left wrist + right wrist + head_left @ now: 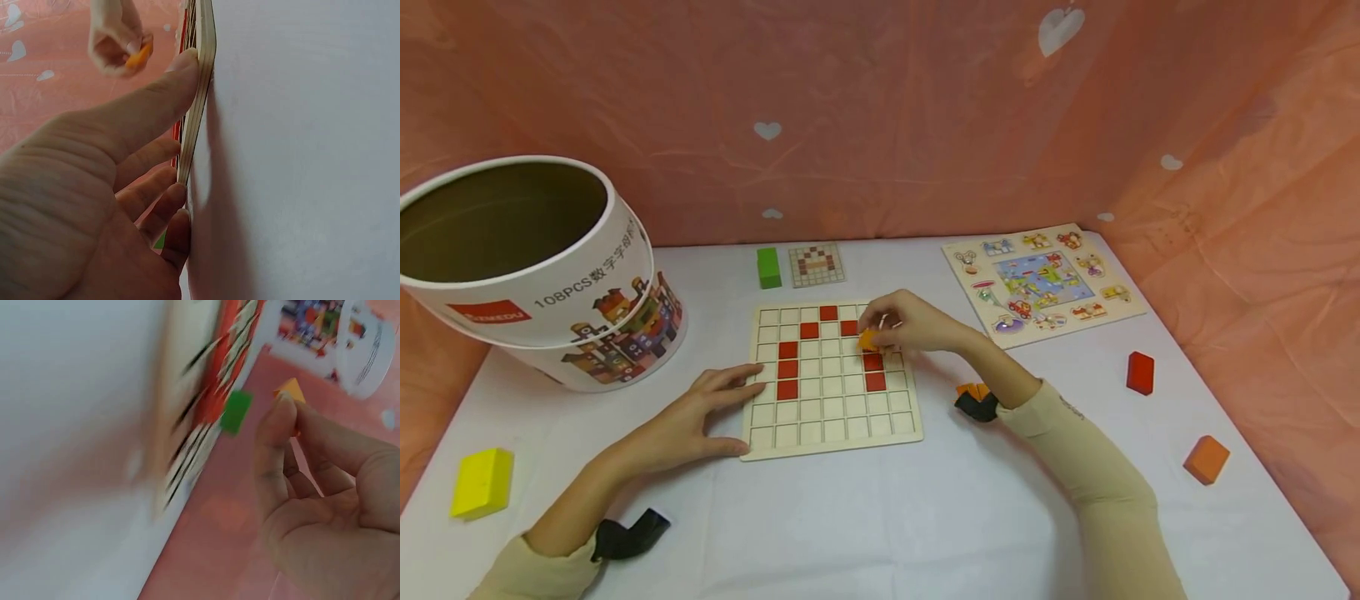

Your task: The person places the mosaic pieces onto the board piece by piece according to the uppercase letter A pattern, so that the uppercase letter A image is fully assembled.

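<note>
A wooden grid board (835, 429) lies flat on the table with several red square tiles (787, 369) in its cells. My right hand (917, 321) hovers above the board's upper right part and pinches a small orange tile (868, 340) between thumb and fingertips. The right wrist view shows the orange tile (291, 394) at the fingertips, clear of the board. My left hand (688, 417) rests at the board's left side with fingers spread. In the left wrist view its thumb (156, 100) and fingertips touch the board's edge (201, 94).
A small pattern card (817, 265) and a green block (769, 268) lie behind the board. A large white bucket (617, 367) stands at left, a picture puzzle (955, 258) back right. Orange pieces (973, 390) lie under the right forearm. Yellow (482, 483), red (1140, 373) and orange (1207, 460) blocks lie around.
</note>
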Demonstrator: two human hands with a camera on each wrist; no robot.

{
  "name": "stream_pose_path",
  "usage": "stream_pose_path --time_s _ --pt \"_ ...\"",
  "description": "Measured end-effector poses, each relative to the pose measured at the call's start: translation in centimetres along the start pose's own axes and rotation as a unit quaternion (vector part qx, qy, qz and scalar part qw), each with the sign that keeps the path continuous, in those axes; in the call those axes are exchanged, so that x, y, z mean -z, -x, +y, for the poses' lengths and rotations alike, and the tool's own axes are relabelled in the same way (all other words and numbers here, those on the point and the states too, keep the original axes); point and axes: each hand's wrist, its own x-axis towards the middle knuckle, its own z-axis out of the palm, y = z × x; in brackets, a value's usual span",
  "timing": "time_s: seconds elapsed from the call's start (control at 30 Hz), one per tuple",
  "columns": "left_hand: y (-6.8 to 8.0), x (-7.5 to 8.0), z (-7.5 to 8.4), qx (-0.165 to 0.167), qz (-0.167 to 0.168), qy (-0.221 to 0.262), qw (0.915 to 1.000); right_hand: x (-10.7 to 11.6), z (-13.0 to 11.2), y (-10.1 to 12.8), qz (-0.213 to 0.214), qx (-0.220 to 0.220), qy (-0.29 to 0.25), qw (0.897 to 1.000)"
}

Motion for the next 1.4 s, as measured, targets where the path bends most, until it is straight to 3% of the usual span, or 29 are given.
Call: stream_pose_path --time_s 0.23,0.47,1.0,1.4 --pt "-0.3 -0.1 0.0 -0.002 -0.007 0.002 1.0000 -2.7 -1.4 -3.9 -0.057 0.000 0.002 0.998" --pt "-0.2 0.2 0.2 0.000 -0.009 -0.002 1.0000 -4.5 -1.9 -5.6 -0.078 -0.006 0.016 0.997" --pt "-0.1 0.1 -0.1 -0.005 -0.003 -0.004 1.0000 -5.4 -2.3 -5.2 -0.069 -0.024 0.054 0.996" --pt "0.0 0.0 -0.1 0.001 -0.004 -0.002 1.0000 -4.3 -2.2 -3.3 -0.049 -0.006 0.000 0.999"
